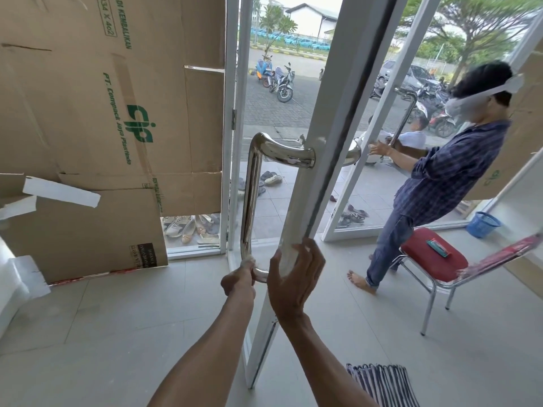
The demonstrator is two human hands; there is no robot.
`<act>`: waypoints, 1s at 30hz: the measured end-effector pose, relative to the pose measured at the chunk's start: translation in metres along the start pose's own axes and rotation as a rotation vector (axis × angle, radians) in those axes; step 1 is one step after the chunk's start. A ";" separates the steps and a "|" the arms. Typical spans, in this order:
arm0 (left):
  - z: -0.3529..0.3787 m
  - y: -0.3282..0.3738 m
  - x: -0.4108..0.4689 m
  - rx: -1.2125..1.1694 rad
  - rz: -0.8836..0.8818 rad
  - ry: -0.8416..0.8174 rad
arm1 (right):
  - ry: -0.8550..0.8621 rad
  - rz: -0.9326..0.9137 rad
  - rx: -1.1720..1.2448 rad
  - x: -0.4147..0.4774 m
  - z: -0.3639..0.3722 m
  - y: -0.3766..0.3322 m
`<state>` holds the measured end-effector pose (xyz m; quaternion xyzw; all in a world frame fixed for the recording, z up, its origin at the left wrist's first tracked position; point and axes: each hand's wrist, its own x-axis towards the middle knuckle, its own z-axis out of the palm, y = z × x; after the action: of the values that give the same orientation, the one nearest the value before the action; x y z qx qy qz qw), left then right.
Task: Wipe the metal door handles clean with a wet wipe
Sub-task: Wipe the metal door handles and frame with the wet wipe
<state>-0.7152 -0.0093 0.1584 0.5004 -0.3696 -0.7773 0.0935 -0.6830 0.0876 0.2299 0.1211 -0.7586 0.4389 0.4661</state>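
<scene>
A shiny metal pull handle [252, 183] runs vertically on the white-framed glass door [320, 160], bending into the frame at top and bottom. My left hand [238, 282] grips a white wet wipe [246, 262] wrapped around the handle's lower bend. My right hand [295, 279] holds the door's edge just right of that bend, fingers curled round the frame. A second metal handle [407, 113] is on the other door leaf at the right, where another person [440, 183] has a hand and a white cloth on it.
Flattened cardboard boxes [97, 113] cover the glazing at the left. A red-cushioned chrome chair [435, 258] stands at the right, a blue basket [482, 224] behind it. A striped mat [382, 384] lies on the tiled floor. Shoes and parked motorbikes are outside.
</scene>
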 end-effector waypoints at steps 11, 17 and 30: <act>0.008 -0.026 -0.039 -0.062 -0.088 -0.080 | -0.029 0.359 0.001 0.039 0.011 -0.004; 0.023 -0.037 -0.025 -0.142 -0.137 0.018 | -0.010 0.315 -0.021 0.037 0.011 0.002; -0.007 0.001 -0.053 0.041 -0.075 0.107 | -0.017 0.221 -0.029 0.028 0.020 -0.017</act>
<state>-0.6841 0.0145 0.1953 0.5567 -0.3607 -0.7447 0.0736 -0.6999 0.0679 0.2587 0.0339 -0.7774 0.4757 0.4100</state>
